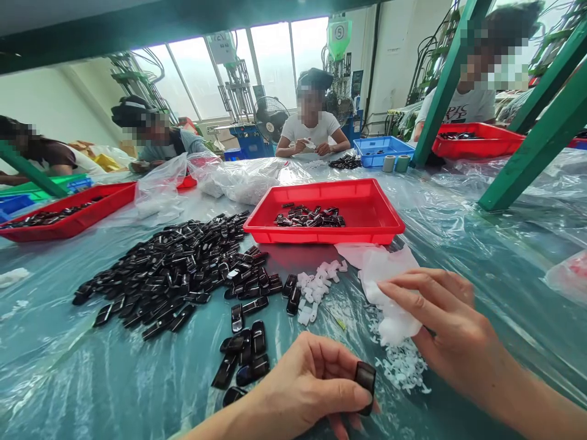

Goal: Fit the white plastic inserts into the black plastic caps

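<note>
Near the bottom middle, my left hand (316, 388) pinches a glossy black part (365, 386) between thumb and fingers. To its right my right hand (452, 324) has its fingertips on a crumpled white cloth or tissue (389, 293), which lies on the plastic-covered table. Small white scraps (403, 366) are scattered below the cloth. Between the cloth and the black parts sits a little pile of white pieces (316, 287). A large heap of black parts (169, 269) spreads over the left, and several loose ones (245, 348) lie beside my left hand.
A red tray (321, 235) holding black parts stands behind the heap's right end. Another red tray (68, 226) is at the left. Green posts (536, 146) rise at the right. Across the table sit several people, with a blue tray (383, 150) near one.
</note>
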Available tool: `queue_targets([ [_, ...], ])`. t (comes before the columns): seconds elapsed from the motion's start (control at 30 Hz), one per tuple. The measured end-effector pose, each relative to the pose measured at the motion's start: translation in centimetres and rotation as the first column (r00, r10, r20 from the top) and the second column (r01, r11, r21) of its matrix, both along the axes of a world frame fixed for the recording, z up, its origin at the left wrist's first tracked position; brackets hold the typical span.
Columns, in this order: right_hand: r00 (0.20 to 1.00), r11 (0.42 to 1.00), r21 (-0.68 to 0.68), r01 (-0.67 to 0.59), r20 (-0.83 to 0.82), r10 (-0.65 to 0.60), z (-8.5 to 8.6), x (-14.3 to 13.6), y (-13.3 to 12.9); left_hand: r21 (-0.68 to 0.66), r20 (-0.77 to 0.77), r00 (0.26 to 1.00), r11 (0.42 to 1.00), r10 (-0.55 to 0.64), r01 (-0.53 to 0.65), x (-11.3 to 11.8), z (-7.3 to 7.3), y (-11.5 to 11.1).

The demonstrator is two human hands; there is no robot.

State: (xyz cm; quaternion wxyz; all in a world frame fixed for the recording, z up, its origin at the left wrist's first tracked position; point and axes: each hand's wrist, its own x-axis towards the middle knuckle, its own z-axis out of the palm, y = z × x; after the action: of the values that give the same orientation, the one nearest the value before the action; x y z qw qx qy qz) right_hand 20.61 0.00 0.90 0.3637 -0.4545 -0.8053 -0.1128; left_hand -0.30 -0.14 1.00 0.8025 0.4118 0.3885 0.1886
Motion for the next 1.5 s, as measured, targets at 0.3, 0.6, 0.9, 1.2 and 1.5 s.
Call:
queue_targets([
  [0.3,0.997,0.997,0.028,-0.068,0.046,0.067,-0.3,-0.9,-1.1,-0.013,-0.014,0.999,0.999,-0.034,0.034,-0.2,-0.3,-0.1],
  [0.6,0.997,0.993,0.103,-0.062,0.043,0.058,-0.2,-1.6,-1.5,0.005,-0.029,0.992,0.992,-0.122,0.122,0.1,0.2,0.1],
  [0.9,0.995,0.992,0.065,-0.104,0.002,0.104,-0.5,-1.3,-1.5,-0.011,-0.039,0.991,0.992,-0.127,0.126,-0.2,0.1,0.0],
  [1.2,0.986,0.986,-0.009,-0.165,0.035,0.165,-0.4,-0.7,-1.3,-0.017,-0.040,0.990,0.991,-0.132,0.132,-0.1,0.5,-0.1],
  [1.5,0.972,0.973,0.013,-0.229,0.061,0.228,-0.1,-0.4,-1.3,-0.006,-0.033,0.989,0.990,-0.141,0.141,-0.2,0.2,0.1],
])
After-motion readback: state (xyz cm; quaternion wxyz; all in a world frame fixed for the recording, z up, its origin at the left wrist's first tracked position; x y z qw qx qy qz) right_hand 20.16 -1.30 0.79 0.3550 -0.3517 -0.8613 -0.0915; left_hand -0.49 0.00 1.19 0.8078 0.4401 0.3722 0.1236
